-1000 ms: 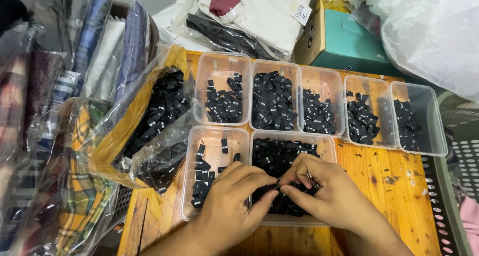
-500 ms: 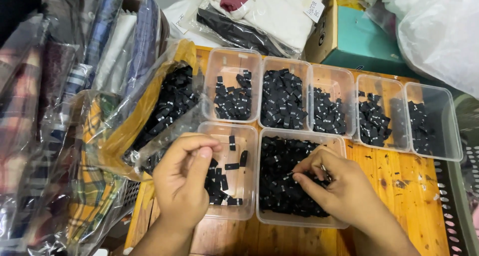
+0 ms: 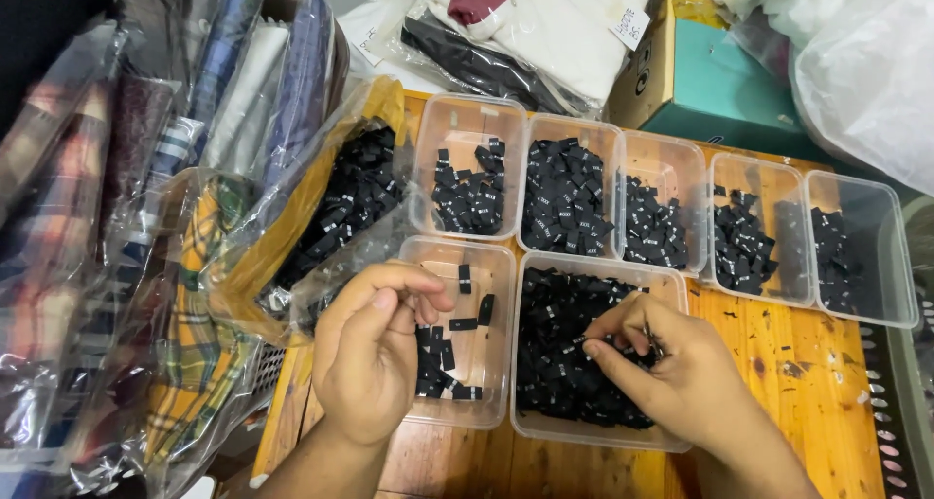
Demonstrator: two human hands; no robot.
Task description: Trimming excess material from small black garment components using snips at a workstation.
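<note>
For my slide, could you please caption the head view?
Left hand over sparse tub; right hand picking black labels.

Even, bright indoor light, seemingly from above; no harsh shadows. Soft shadow under left hand (image 3: 375, 358) inside clear tray (image 3: 491, 402), another under right hand (image 3: 681, 377). White glare streaks on plastic bags (image 3: 117, 266) at left of frame and on bag at upper right. Left edge smeared, motion-blurred, stretched by wide lens. Centre sharp: black labels (image 3: 564, 197) and wood grain of desk (image 3: 808, 382) crisp. Upper right whites slightly overexposed.
</note>
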